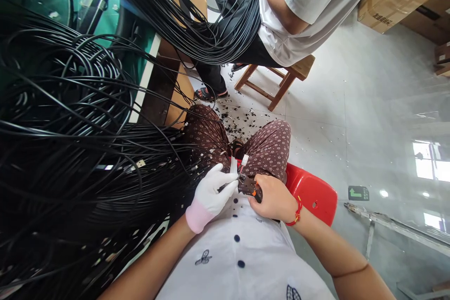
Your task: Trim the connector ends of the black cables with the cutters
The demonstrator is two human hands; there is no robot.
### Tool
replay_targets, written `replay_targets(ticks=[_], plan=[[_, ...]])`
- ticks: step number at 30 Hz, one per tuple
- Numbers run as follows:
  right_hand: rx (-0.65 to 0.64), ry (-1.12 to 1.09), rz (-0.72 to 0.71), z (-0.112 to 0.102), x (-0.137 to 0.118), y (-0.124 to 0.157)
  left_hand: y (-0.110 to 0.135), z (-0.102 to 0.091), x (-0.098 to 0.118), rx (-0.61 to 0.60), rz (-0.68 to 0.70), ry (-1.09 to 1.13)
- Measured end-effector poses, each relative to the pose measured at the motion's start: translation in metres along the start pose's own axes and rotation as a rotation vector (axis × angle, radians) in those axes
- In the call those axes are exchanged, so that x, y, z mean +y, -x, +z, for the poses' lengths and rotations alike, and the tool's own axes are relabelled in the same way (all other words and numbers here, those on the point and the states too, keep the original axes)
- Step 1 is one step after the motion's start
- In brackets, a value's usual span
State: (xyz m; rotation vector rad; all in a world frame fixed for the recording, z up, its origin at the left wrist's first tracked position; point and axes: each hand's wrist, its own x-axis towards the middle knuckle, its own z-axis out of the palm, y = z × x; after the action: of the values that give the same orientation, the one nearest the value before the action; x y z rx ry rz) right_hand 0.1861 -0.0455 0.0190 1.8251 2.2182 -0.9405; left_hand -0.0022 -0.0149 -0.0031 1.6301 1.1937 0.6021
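My left hand (215, 188), in a white glove with a pink cuff, is closed in a pinch on the end of a thin black cable, mostly hidden by the fingers. A small white connector (245, 160) on short thin wires sticks up just beyond the fingertips. Beside it stands a pale flat strip (233, 165); what it is I cannot make out. My right hand (273, 197) is wrapped round the handles of dark pliers (248, 185) with orange marks. Their jaws point left and meet the cable at my left fingertips, above my lap.
Thick bundles of black cables (70, 84) cover the green-topped table (146, 72) at left. A co-worker in a white shirt (316, 4) sits on a wooden stool (281, 79), cables across the lap. Black scraps (239, 119) litter the floor. A red stool (312, 192) is under me; cartons (390, 2) stand upper right.
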Motion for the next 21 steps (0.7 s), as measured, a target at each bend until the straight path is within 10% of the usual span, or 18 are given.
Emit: replay_targets(ticks=[21], plan=[[0.042,-0.050,-0.010,0.018,0.006,0.004,0.000,0.002,0.006,0.013,-0.139,0.089]])
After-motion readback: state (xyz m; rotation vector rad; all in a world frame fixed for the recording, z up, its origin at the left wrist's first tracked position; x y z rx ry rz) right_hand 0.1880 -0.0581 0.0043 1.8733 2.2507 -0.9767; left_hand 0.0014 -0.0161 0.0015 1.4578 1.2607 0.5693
